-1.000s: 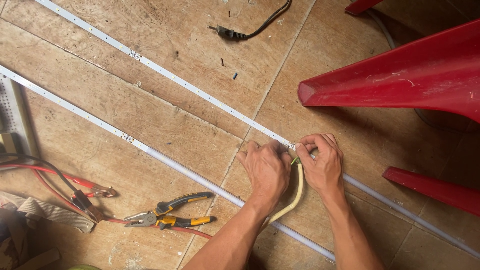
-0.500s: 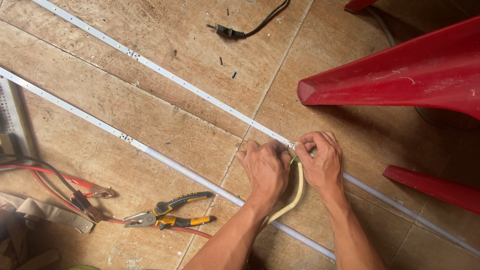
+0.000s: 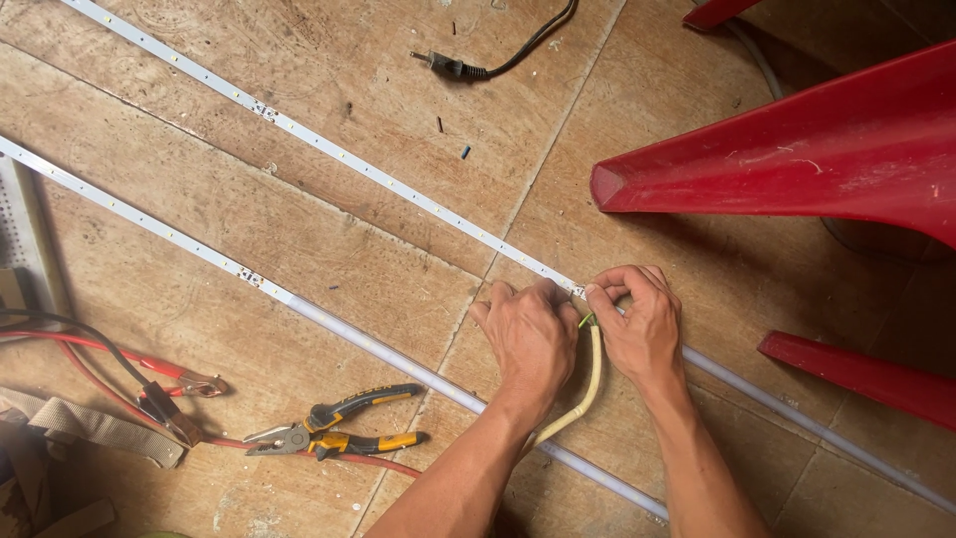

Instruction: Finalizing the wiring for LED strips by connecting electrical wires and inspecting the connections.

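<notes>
Both hands meet over the farther of two long white LED strips (image 3: 329, 149), which runs diagonally across the worn brown tiled floor (image 3: 299, 249) from far left to near right. The nearer strip (image 3: 199, 261) lies parallel to it and passes under the left forearm.

Left hand (image 3: 533, 339): palm down, fingers curled and pressed onto the farther strip, apparently pinning it flat so the joint stays put. Whether it grips anything under the palm cannot be told.

Right hand (image 3: 637, 324): thumb and forefinger pinched together at the strip's junction point, just beside the left hand. A pale yellow sheathed cable (image 3: 590, 384) rises between the two wrists and ends there, green core showing at the tip; the pinch seems to steady that tip against the strip.

Near left, well apart from the hands: yellow-and-black handled pliers (image 3: 334, 428) resting on a red lead, red crocodile clips (image 3: 194, 382) close by. Far centre, a black two-pin plug (image 3: 448, 67). Right side, a red plastic chair (image 3: 797, 159), tipped over.
</notes>
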